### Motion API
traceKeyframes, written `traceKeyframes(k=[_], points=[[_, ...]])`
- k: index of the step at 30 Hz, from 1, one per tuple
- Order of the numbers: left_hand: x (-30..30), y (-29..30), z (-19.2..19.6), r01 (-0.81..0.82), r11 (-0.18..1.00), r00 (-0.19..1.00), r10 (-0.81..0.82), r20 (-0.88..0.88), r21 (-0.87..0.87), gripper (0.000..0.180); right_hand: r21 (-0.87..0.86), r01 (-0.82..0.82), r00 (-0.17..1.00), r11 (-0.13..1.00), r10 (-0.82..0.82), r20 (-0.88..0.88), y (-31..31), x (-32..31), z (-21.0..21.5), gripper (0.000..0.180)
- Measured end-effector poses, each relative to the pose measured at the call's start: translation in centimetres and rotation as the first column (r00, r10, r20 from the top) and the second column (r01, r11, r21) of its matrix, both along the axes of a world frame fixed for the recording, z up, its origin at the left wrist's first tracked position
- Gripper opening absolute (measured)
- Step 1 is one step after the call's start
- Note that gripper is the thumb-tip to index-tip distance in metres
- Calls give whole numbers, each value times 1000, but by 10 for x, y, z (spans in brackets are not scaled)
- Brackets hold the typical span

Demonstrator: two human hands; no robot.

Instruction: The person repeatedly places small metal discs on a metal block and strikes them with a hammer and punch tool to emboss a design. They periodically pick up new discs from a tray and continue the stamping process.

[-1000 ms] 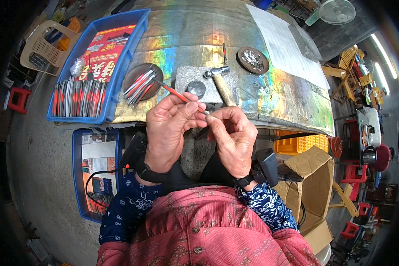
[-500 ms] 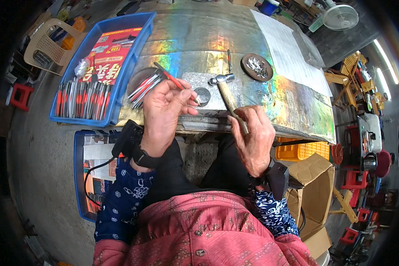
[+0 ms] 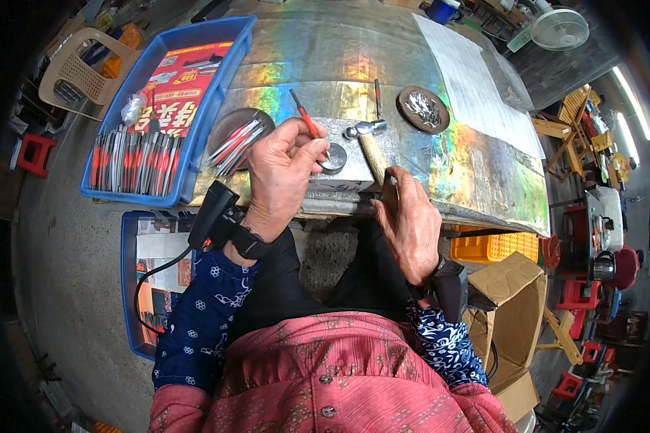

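My left hand [image 3: 282,173] pinches a slim red-and-black stick [image 3: 303,112], its upper end tilted away from me and its lower tip near a round dark metal disc [image 3: 334,160]. That disc rests on a grey metal block [image 3: 357,171]. My right hand [image 3: 412,227] is closed around the end of a hammer's wooden handle [image 3: 372,156]; the steel head lies over the block's far side. Beyond the head lies a thin dark rod with a red part [image 3: 378,97]. A brown dish [image 3: 258,117] left of the block carries several red and silver sticks.
Small silver pieces fill a round brown dish [image 3: 404,108] at right. A blue tray [image 3: 208,119] packed with sticks stands left; another blue tray [image 3: 128,289] is lower. A white sheet [image 3: 466,79] covers the table's right side. An open cardboard box [image 3: 509,310] and yellow crate [image 3: 495,249] sit below.
The stick in my left hand has moved slightly right and tilted more upright, its lower tip now at the disc. My right hand stays on the hammer handle, shifted slightly.
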State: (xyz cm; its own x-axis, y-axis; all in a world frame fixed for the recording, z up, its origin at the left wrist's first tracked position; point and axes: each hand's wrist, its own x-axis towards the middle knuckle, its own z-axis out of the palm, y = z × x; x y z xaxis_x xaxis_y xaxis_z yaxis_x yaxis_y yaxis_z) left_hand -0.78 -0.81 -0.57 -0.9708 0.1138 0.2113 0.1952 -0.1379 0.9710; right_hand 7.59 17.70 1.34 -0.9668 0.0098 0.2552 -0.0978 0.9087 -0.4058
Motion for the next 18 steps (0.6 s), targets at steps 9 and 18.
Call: traceKeyframes(k=[9, 18], points=[[3, 3, 1, -49, 995, 999, 47, -26, -92, 11, -20, 4, 1000, 1000, -5, -7, 1, 0, -2, 51], [8, 7, 6, -243, 912, 907, 93, -412, -329, 7, 201, 82, 986, 976, -51, -158, -1, -4, -2, 43]])
